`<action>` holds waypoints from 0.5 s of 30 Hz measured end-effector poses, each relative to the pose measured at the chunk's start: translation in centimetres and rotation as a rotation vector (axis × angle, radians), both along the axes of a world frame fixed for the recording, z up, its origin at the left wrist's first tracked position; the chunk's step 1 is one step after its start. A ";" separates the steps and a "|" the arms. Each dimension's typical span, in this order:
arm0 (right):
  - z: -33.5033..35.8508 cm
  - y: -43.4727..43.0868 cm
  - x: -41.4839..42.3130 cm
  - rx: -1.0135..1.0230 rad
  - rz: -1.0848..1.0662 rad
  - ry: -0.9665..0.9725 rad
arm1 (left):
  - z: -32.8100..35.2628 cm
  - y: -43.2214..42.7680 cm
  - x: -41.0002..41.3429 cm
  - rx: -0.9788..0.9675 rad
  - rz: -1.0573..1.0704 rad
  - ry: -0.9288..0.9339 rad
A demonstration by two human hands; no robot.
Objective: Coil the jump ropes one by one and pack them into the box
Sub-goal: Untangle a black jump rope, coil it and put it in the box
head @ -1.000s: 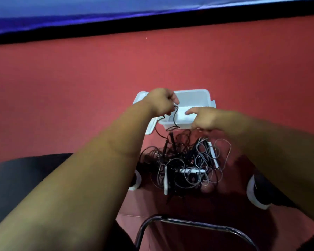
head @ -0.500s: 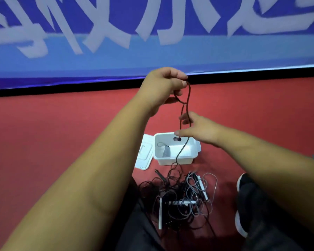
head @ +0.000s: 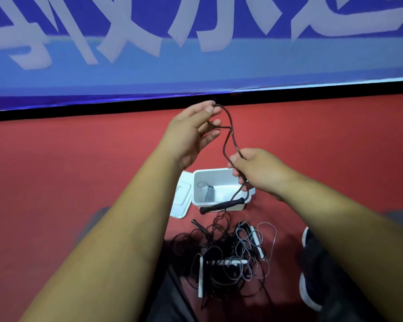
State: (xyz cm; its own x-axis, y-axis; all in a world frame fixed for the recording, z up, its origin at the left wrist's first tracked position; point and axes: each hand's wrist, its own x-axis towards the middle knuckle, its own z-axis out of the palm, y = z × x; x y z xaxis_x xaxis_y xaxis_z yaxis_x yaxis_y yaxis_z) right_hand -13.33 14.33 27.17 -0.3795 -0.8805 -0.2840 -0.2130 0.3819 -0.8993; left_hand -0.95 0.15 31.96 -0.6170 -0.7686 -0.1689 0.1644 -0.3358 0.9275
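Left hand (head: pixel 192 132) is up high, fingers nearly straight, a black rope (head: pixel 230 128) looped over them; right hand (head: pixel 256 169) grips it lower. Its handle (head: pixel 226 204) dangles across the white box (head: pixel 219 178), hiding the front rim. A lid (head: pixel 180 198) lies at the box's left, tangled ropes (head: pixel 230 256) in front, and a shoe (head: pixel 308 291) on the right.

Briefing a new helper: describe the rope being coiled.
Above the white box on the red floor, the dark rope runs from the left hand down through the right hand. Unlike the tangled pile, it is lifted, its black handle dangling at the box front.
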 end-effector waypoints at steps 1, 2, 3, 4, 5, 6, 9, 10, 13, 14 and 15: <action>-0.1 -0.4 -0.2 -0.002 -0.039 -0.025 | -0.8 -0.4 -0.2 0.012 -0.020 -0.047; -0.1 -0.7 -0.4 -0.004 -0.082 -0.062 | -1.5 -0.8 -0.5 0.016 -0.050 -0.128; 0.1 -1.1 -0.7 -0.009 -0.126 -0.109 | -2.1 -1.1 -0.8 0.014 -0.093 -0.223; 0.3 -1.5 -1.0 -0.018 -0.173 -0.165 | -2.7 -1.3 -1.2 0.006 -0.147 -0.319; 0.5 -1.9 -1.4 -0.028 -0.217 -0.223 | -3.3 -1.4 -1.6 -0.009 -0.215 -0.402; 0.7 -2.3 -1.8 -0.036 -0.257 -0.276 | -3.9 -1.3 -2.0 -0.043 -0.306 -0.477; 0.8 -3.3 -3.4 -0.058 -0.358 -0.396 | -5.9 -0.2 -2.8 -0.325 -0.682 -0.666; 0.9 -3.6 -3.9 -0.068 -0.376 -0.436 | -6.3 0.3 -3.1 -0.398 -0.770 -0.689; 1.4 -4.0 -5.2 -0.081 -0.386 -0.543 | -7.0 1.1 -4.0 -0.474 -0.844 -0.710; 1.6 -4.0 -5.6 -0.083 -0.387 -0.577 | -7.1 1.0 -4.2 -0.497 -0.846 -0.739; 1.8 -4.0 -5.9 -0.082 -0.393 -0.600 | -7.2 0.8 -4.3 -0.506 -0.847 -0.770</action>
